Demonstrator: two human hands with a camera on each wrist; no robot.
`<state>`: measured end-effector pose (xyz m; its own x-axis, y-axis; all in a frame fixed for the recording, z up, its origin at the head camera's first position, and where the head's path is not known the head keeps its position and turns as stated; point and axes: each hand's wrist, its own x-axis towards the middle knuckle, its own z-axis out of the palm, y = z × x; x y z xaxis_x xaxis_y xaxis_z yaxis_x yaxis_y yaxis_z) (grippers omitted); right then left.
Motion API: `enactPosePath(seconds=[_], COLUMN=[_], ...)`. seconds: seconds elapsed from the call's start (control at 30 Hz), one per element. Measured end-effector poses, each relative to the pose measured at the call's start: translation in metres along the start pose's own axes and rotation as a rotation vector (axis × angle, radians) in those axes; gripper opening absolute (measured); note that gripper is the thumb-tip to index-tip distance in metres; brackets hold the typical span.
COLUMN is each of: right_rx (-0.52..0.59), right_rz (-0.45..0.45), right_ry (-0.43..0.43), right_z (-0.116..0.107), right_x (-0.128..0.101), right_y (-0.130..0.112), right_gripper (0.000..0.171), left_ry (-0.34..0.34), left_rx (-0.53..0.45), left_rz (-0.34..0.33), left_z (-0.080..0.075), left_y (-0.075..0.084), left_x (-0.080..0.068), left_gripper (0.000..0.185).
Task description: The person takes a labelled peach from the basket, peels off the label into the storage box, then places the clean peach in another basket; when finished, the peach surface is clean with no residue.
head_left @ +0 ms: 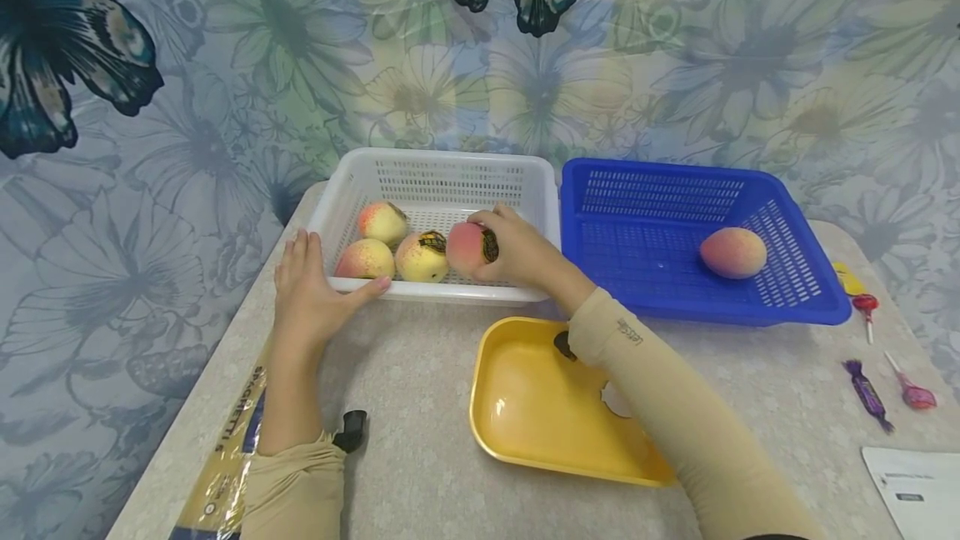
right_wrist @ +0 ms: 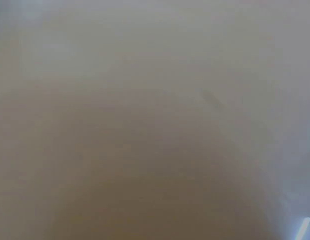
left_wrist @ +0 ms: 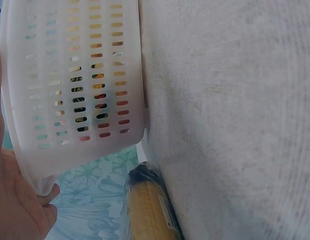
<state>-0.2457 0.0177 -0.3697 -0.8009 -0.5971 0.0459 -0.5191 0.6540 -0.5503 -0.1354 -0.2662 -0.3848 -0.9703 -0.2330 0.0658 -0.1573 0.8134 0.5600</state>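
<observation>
In the head view my right hand (head_left: 517,252) grips a pink peach (head_left: 467,248) with a black sticker, over the front of the white basket (head_left: 438,292). Fingers lie behind the fruit, thumb in front. Beside it in the basket are a yellow peach (head_left: 422,258) with a black-and-gold label, a speckled peach (head_left: 365,259) and another peach (head_left: 382,222). My left hand (head_left: 315,298) holds the basket's front left corner, thumb on the front rim. The left wrist view shows its fingertips (left_wrist: 50,212) round the rim. Blur hides everything in the right wrist view.
A blue basket (head_left: 645,302) with one peach (head_left: 733,253) stands to the right. In front lies a yellow tray (head_left: 540,415), partly under my right forearm. A spaghetti packet (head_left: 225,473) lies at left. Lollipops (head_left: 917,394), a purple-wrapped candy (head_left: 867,395) and paper (head_left: 918,486) lie at right.
</observation>
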Motion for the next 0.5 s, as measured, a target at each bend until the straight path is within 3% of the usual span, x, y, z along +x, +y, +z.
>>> enactPosePath(seconds=[0.27, 0.37, 0.5], right_rx=[0.158, 0.249, 0.286], right_rz=[0.024, 0.002, -0.054], right_ry=[0.098, 0.139, 0.176], right_z=[-0.0040, -0.0056, -0.0085], right_x=[-0.0051, -0.0066, -0.0091], right_y=[0.0017, 0.0018, 0.0012], right_gripper=[0.076, 0.075, 0.075], left_ry=[-0.009, -0.011, -0.016], left_rx=[-0.007, -0.008, -0.009], left_rz=[-0.007, -0.010, -0.015], left_z=[-0.0005, -0.0005, -0.0005], left_y=[0.0002, 0.0001, 0.0000], left_x=[0.0002, 0.0004, 0.0005], left_gripper=[0.134, 0.134, 0.134])
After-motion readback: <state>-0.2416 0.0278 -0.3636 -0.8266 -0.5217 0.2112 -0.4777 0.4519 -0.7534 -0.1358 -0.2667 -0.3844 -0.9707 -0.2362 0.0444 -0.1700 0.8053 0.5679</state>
